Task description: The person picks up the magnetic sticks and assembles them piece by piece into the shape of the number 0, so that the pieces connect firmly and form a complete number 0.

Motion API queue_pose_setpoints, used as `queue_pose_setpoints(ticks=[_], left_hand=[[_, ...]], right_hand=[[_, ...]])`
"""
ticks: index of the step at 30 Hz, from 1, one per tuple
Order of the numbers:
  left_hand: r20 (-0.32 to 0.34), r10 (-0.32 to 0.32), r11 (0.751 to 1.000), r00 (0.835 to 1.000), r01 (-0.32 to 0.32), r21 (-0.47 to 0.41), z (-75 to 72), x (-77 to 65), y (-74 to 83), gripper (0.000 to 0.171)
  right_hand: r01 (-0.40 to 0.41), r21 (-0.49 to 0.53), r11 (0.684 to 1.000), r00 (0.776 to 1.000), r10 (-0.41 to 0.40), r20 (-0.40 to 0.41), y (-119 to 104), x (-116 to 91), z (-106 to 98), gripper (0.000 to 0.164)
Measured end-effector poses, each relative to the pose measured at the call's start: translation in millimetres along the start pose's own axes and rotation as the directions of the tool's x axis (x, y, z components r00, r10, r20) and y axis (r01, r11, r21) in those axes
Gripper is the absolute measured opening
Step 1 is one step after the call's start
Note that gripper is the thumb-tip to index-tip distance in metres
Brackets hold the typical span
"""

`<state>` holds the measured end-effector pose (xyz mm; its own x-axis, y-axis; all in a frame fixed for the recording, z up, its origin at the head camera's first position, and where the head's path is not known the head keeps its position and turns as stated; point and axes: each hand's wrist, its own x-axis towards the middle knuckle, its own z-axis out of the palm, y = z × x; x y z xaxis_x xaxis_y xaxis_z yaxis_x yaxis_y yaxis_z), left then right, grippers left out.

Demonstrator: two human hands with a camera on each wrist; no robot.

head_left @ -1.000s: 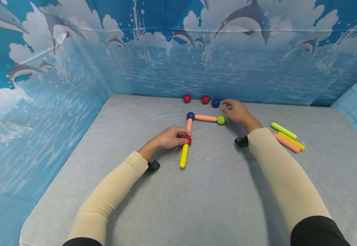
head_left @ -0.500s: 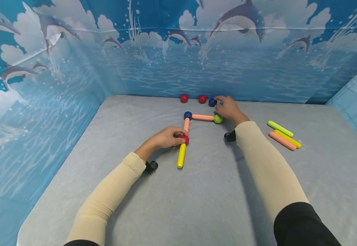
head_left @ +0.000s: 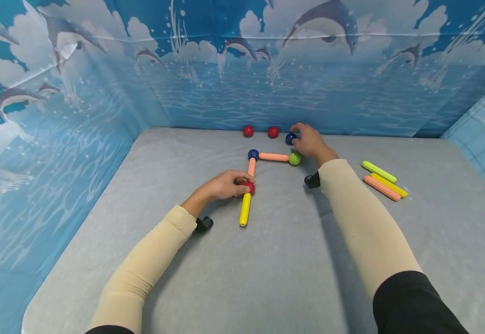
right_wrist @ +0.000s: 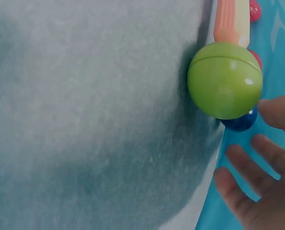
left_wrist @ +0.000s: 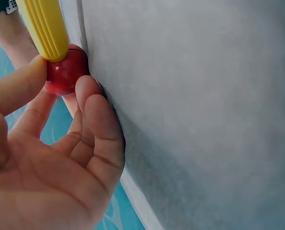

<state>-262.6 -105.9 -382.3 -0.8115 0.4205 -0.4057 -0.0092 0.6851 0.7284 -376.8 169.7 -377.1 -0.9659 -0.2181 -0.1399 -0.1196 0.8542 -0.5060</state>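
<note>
In the head view, my left hand (head_left: 227,184) pinches a red ball (head_left: 250,188) between thumb and fingers. From that ball a yellow rod (head_left: 245,209) runs toward me, and a salmon rod (head_left: 252,168) leads to a blue ball (head_left: 253,155). A second salmon rod (head_left: 273,157) joins this blue ball to a green ball (head_left: 294,159). My right hand (head_left: 311,141) is beside a loose blue ball (head_left: 290,138), index finger and thumb apart around it. In the right wrist view the green ball (right_wrist: 224,79) partly hides that blue ball (right_wrist: 241,121).
Two loose red balls, one at the left (head_left: 248,131) and one nearer the blue ball (head_left: 273,132), lie along the back edge of the grey surface (head_left: 275,273). At right lie a lime rod (head_left: 378,171), a yellow rod (head_left: 394,186) and a salmon rod (head_left: 382,188). A dolphin-print curtain (head_left: 209,93) stands behind.
My right hand has moved left to the loose blue ball, which has shifted slightly to the right since half a second ago. The left hand keeps its pinch. The view has shifted slightly.
</note>
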Motion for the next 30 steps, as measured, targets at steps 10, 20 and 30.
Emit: queue_pose_setpoints(ticks=[10, 20, 30], left_hand=[[0.002, 0.001, 1.0, 1.0, -0.001, -0.012, 0.4, -1.9, -0.3, 0.033], [-0.019, 0.008, 1.0, 1.0, -0.008, 0.0, 2.5, -2.1, 0.6, 0.032], [-0.057, 0.034, 0.998, 0.998, -0.03, 0.059, 3.7, -3.1, 0.9, 0.03]], right_hand=[[-0.044, 0.004, 0.999, 0.998, 0.043, 0.039, 7.2, 2.9, 7.8, 0.048], [-0.044, 0.025, 0.999, 0.999, 0.045, -0.023, 9.6, -5.1, 7.1, 0.037], [0.059, -0.041, 0.997, 0.997, -0.06, -0.045, 13.9, -15.4, -7.1, 0.036]])
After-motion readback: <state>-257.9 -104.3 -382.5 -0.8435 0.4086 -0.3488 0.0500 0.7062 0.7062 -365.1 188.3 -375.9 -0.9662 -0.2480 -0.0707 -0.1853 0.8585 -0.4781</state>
